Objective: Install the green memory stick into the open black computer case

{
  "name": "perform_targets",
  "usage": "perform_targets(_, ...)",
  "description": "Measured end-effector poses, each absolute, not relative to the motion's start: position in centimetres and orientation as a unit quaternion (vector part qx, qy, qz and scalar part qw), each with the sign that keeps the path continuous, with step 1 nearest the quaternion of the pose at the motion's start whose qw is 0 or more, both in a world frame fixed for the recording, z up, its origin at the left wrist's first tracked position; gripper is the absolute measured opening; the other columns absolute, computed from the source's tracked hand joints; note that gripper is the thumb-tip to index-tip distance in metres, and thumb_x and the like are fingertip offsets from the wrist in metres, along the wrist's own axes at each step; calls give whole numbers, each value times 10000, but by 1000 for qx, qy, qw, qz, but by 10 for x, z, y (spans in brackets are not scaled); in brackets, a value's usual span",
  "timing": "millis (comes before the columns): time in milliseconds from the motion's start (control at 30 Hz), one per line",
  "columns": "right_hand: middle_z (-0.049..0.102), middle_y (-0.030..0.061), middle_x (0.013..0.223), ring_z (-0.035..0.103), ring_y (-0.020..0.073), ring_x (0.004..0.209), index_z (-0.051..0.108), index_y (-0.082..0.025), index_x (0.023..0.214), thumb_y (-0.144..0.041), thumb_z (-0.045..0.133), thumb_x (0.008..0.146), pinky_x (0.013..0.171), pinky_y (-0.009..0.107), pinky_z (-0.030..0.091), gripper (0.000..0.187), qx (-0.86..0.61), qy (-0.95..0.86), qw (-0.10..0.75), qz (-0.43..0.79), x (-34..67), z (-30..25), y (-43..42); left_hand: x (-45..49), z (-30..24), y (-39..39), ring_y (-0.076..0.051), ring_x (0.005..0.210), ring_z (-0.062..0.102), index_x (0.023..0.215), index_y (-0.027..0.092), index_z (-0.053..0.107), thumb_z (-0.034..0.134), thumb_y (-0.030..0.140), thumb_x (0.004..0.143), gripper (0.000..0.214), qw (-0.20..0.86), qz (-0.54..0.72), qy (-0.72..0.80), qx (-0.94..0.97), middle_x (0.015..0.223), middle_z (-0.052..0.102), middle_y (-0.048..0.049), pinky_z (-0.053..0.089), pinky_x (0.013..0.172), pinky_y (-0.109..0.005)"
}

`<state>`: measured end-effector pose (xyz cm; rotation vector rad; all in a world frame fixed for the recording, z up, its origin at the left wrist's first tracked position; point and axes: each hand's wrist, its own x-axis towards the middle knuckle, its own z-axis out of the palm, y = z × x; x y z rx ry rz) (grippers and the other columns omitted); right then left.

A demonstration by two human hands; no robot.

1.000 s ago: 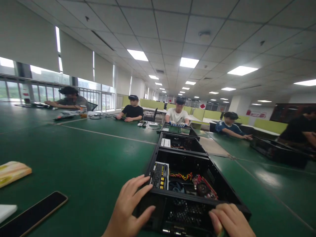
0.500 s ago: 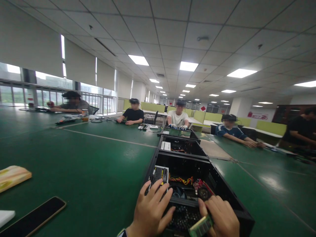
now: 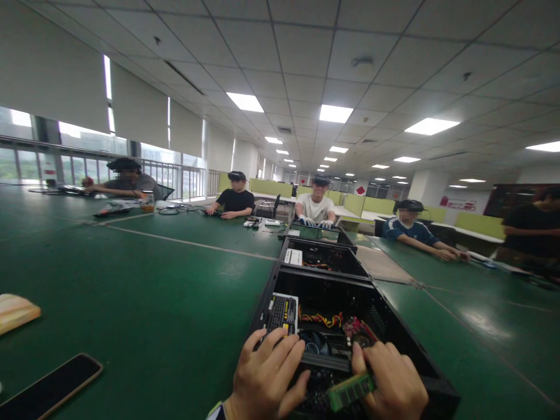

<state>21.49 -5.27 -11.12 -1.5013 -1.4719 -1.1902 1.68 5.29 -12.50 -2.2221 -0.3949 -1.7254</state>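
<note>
An open black computer case (image 3: 394,338) lies on the green table in front of me, showing a power supply (image 3: 282,314), coloured wires and a red fan card (image 3: 359,332). My left hand (image 3: 266,379) rests on the case's near edge with its fingers spread over the opening. My right hand (image 3: 391,388) is closed on a green memory stick (image 3: 351,391), held just above the near part of the case.
Two more open cases (image 3: 324,256) stand in a row beyond mine. A black phone (image 3: 52,388) and a wooden block (image 3: 15,312) lie at the left. Several people sit at the far side of the green table (image 3: 153,291), one wearing white gloves.
My left hand moved from the case's left corner onto its near edge. My right hand rose into view with the memory stick and shifted slightly left.
</note>
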Motion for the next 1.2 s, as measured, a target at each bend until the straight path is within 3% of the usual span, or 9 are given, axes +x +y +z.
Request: perform_targets(1200,457,-16,527,406,145,566,512,-213,587,-258,575,849,576,340,238,273,-583,-554,359,-474,214,-112,-54,16,-124,45,-204,858,613,1002,230,668,588,316,824,214,96,-592,-164,-783,955,713,14,327,814,-397)
